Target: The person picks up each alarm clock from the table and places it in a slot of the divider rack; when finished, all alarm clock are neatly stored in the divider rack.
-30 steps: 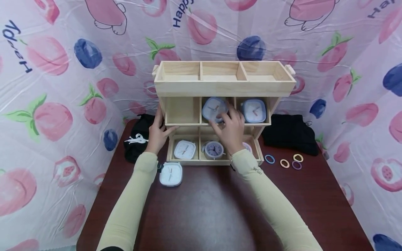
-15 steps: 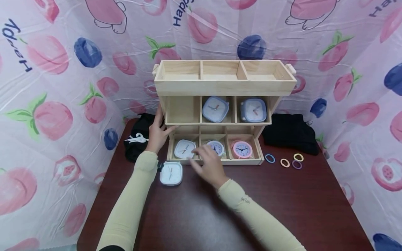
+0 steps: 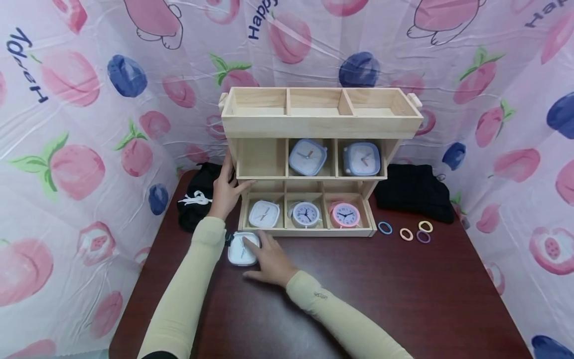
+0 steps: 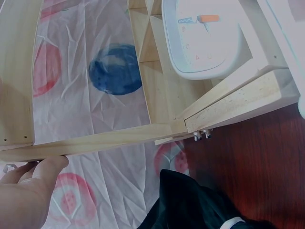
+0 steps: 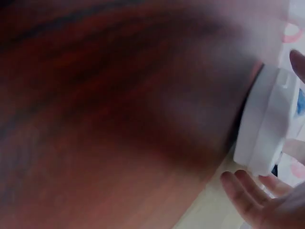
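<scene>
A three-tier wooden storage rack stands at the back of the table. My left hand grips its left side, thumb toward the front; in the left wrist view the fingers lie against the wooden edge. My right hand is spread beside a white square alarm clock on the table, index finger over its face, thumb apart. The right wrist view shows this clock's side between spread fingers. Another white clock sits in the bottom-left compartment.
Bottom tier also holds a lavender round clock and a pink clock. Two blue square clocks occupy the middle tier. A black drawstring bag lies left, black cloth right, with several colored rings nearby.
My right hand has left the blue clock in the middle compartment and come down and leftward to the white clock on the table. The left hand stays on the rack.
</scene>
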The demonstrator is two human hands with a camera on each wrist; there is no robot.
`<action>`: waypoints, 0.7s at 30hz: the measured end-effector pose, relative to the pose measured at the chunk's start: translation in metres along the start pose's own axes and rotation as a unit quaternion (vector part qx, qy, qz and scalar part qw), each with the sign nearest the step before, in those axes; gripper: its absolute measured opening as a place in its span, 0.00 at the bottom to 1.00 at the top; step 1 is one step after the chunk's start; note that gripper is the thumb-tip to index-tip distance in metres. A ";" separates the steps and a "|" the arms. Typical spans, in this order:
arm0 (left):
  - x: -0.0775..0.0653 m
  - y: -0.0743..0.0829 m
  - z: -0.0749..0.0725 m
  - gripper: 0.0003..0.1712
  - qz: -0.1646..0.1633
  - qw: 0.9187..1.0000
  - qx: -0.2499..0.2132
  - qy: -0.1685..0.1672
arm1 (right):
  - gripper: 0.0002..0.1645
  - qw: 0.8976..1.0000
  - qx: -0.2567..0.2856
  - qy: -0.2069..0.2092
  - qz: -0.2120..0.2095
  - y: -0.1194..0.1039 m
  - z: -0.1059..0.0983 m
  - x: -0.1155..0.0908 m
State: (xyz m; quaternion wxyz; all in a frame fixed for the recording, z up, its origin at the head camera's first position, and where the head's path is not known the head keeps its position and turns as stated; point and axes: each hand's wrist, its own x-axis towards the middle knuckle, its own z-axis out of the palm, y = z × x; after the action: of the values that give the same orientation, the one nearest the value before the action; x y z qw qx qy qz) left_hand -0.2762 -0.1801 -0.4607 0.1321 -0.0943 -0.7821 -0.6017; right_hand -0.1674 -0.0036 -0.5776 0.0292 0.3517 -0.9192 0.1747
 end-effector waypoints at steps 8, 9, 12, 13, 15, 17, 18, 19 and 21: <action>0.008 -0.024 0.000 0.65 0.010 1.000 0.007 0.007 | 0.51 0.998 0.048 0.032 0.008 -0.004 0.008 0.004; 0.007 -0.025 0.000 0.65 0.012 1.000 0.008 0.008 | 0.50 0.998 0.048 0.035 0.006 -0.003 0.009 0.004; 0.006 -0.024 0.000 0.65 0.017 1.000 0.011 0.008 | 0.46 0.998 0.036 0.044 0.000 -0.001 0.010 0.004; 0.006 -0.024 0.000 0.65 0.018 1.000 0.013 0.008 | 0.46 0.998 0.032 0.045 -0.001 -0.001 0.009 0.003; 0.005 -0.024 -0.001 0.64 0.019 1.000 0.015 0.008 | 0.46 0.999 0.022 0.041 -0.002 0.000 0.007 0.001; 0.005 -0.023 -0.001 0.64 0.020 1.000 0.017 0.008 | 0.46 0.999 0.022 0.033 0.004 0.001 0.003 -0.002; 0.005 -0.023 -0.001 0.64 0.020 1.000 0.016 0.009 | 0.46 0.999 0.023 0.028 0.007 0.001 0.001 -0.004; 0.005 -0.023 -0.001 0.64 0.019 1.000 0.016 0.009 | 0.47 0.999 0.025 0.022 0.012 0.001 -0.001 -0.006; 0.005 -0.023 -0.001 0.64 0.016 1.000 0.013 0.008 | 0.47 0.999 0.030 0.008 0.022 0.001 -0.005 -0.011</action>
State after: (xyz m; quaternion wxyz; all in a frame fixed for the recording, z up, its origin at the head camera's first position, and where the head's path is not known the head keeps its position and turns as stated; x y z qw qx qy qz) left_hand -0.2878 -0.1869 -0.4796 0.1497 -0.1004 -0.7870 -0.5900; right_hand -0.1597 0.0057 -0.5748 0.0225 0.3309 -0.9207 0.2056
